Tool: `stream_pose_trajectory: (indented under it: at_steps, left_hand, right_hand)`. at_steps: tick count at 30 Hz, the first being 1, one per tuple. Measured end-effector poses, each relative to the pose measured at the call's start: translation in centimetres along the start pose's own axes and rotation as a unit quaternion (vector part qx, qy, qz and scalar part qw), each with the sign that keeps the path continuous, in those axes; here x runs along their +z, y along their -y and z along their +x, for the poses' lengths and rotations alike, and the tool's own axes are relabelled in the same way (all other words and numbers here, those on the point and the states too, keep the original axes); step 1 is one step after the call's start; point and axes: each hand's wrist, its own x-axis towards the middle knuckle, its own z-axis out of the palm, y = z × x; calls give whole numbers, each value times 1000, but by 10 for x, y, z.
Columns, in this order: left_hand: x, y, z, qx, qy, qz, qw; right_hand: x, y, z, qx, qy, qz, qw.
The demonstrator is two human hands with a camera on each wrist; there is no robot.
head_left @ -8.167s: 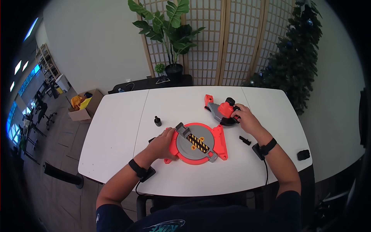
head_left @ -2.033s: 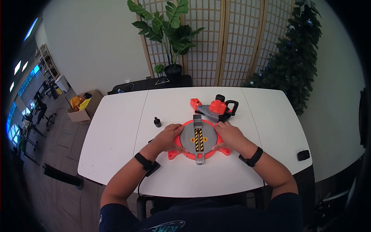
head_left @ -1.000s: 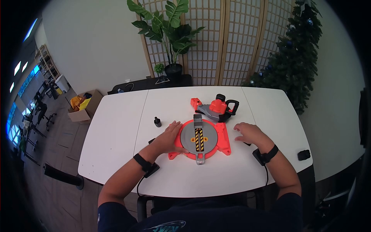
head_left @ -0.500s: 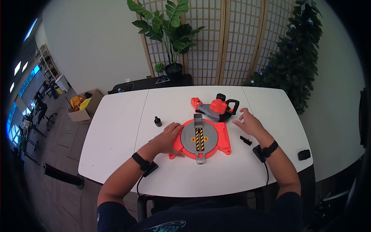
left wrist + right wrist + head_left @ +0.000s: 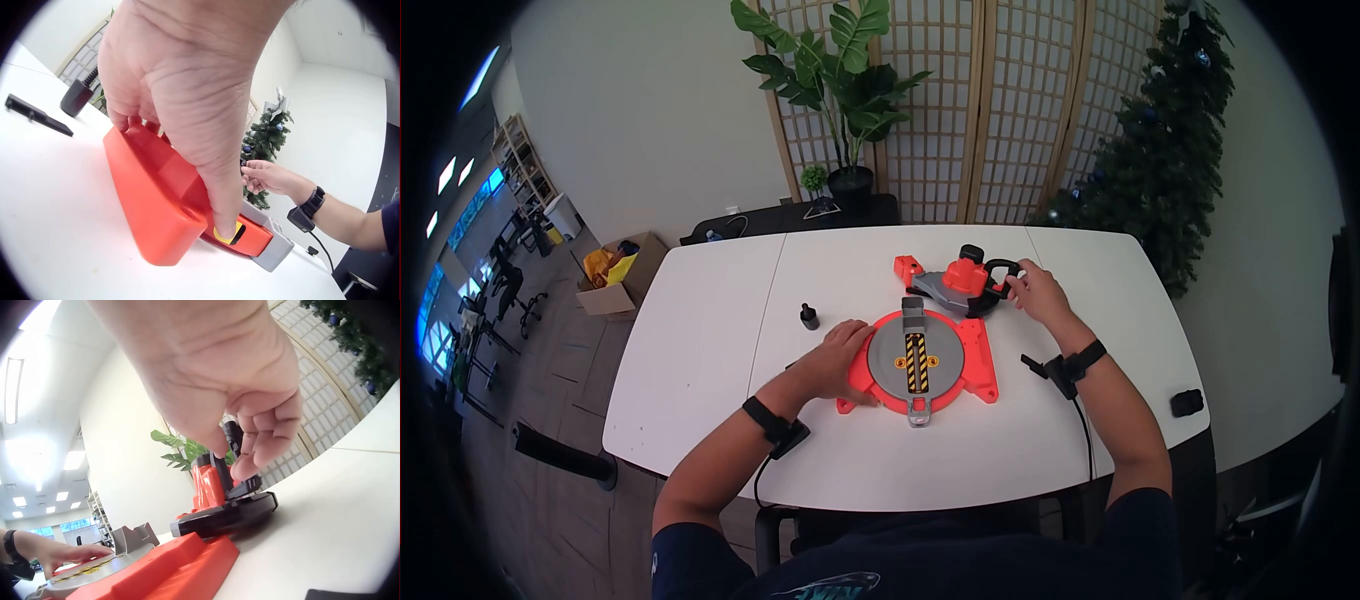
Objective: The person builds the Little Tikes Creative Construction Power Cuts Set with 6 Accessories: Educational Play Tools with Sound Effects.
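Note:
A round grey turntable [image 5: 890,365] in a red base [image 5: 979,360] lies on the white table, its yellow-and-black striped strip pointing front to back. My left hand [image 5: 832,362] grips the left side of the base; in the left wrist view its thumb [image 5: 224,206] lies along the red edge by a yellow mark. Behind the base rests a red and grey toy saw head [image 5: 965,277] with a black loop handle. The fingers of my right hand [image 5: 1040,293] curl round that handle, and the right wrist view shows the hand [image 5: 219,381] above the black guard [image 5: 231,514].
A small black knob with a threaded stem [image 5: 809,317] stands left of the base. One slim black piece [image 5: 1033,366] lies by my right wrist, another [image 5: 39,115] on the left. A black object [image 5: 1187,402] sits at the table's right edge. Cables hang from both wrist cameras.
My right hand has left the base's right side and moved back to the saw handle, which it now grips. The turntable was swung to face straight; my left hand stays on the base.

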Motion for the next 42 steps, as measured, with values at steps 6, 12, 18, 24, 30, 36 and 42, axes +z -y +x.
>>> stream_pose_trajectory:
  at_steps: [6,12,18,24,30,36,42]
  left_hand:
    - [-1,-4,0,-7,6,1,1000]
    - [0,-3,-1,0,-10,-1,1000]
    - [0,-3,-1,-1,-13,-1,1000]
    - [5,1,0,1,-19,10,1000]
    - [4,0,0,-9,-12,8,1000]
    - [5,-1,-1,-13,-18,9,1000]
    - [4,-1,-1,-11,-15,10,1000]
  right_hand:
    - [-2,-5,10,14,-10,19,1000]
    - [-15,-13,2,76,138,-133,979]
    - [-20,-3,-34,70,447,-353,819]
    - [-7,-14,-66,-37,318,-409,854]
    - [-10,-4,-69,6,258,-375,890]
    - [-29,41,-78,23,222,-30,974]
    - [-13,40,-75,17,221,198,955]
